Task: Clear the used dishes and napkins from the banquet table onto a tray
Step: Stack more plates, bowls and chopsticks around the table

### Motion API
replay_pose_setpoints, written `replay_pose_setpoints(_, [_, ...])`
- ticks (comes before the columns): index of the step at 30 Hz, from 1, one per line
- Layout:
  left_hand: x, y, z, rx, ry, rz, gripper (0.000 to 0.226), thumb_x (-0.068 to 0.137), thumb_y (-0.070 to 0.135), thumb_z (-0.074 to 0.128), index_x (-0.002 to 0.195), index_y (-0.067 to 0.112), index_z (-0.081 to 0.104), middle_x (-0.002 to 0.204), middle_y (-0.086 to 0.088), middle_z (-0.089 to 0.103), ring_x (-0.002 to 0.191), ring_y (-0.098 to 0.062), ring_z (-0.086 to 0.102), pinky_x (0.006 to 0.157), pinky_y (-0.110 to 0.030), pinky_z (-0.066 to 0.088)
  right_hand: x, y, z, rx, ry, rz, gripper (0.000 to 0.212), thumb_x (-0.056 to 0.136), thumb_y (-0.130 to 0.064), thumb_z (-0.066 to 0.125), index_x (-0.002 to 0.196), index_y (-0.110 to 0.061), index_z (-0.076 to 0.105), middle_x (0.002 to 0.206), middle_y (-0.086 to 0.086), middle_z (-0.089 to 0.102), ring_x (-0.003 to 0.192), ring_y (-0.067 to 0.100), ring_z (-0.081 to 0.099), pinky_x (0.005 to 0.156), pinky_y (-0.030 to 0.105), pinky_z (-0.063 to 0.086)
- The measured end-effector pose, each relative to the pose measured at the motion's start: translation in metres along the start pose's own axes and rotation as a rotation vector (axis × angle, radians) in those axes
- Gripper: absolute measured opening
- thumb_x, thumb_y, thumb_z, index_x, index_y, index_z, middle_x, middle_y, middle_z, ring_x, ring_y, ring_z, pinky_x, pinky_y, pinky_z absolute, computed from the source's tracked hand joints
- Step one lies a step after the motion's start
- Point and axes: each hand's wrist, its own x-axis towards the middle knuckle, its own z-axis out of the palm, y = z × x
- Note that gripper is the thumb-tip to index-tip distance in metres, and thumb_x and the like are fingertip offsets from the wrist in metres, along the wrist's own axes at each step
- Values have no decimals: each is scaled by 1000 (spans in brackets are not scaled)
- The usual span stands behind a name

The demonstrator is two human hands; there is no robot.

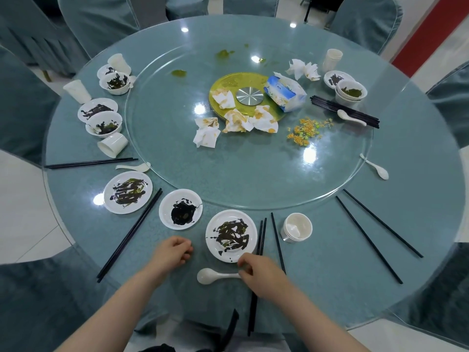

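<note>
While the right hand [256,271] pinches the handle of the white spoon [215,275] beside the soiled plate [231,236] at the desk's near edge, lift it level; left hand [172,252] rests loosely curled, holding nothing.

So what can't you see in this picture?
- Tray: none shows in the head view, so it may lie outside the edges.
- Right hand: curled fingers hide whether it grips the spoon handle or the chopsticks.
- Left hand: its curled fingers hide the palm.
- Stacked cups: the exact count is too small to tell.
</note>
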Motion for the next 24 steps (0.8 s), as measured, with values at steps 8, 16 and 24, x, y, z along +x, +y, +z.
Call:
replay_pose_setpoints(8, [18,13,-39,-200,288,18,22,92,7,48,71,8,54,64,-7,55,55,-16,46,46,-21,41,6,-7,5,103,141,74,10,91,-31,52,88,-24,59,77,-7,65,72,9,58,68,29,49])
replay_pose_setpoints(16, [89,6,-131,-147,619,-27,32,71,38,53,90,15,64,89,-10,70,81,-34,66,81,-42,55,19,1,1,289,274,294,18,89,-19,56,104,-25,49,74,-6,58,71,8,56,65,26,44])
replay_pose_setpoints(24, [131,1,-157,-204,672,-136,47,79,28,57,111,-6,58,90,-19,70,62,-30,63,63,-35,51,25,2,-1,335,293,375,31,88,-15,59,116,-19,45,73,-5,59,72,11,57,63,29,40])
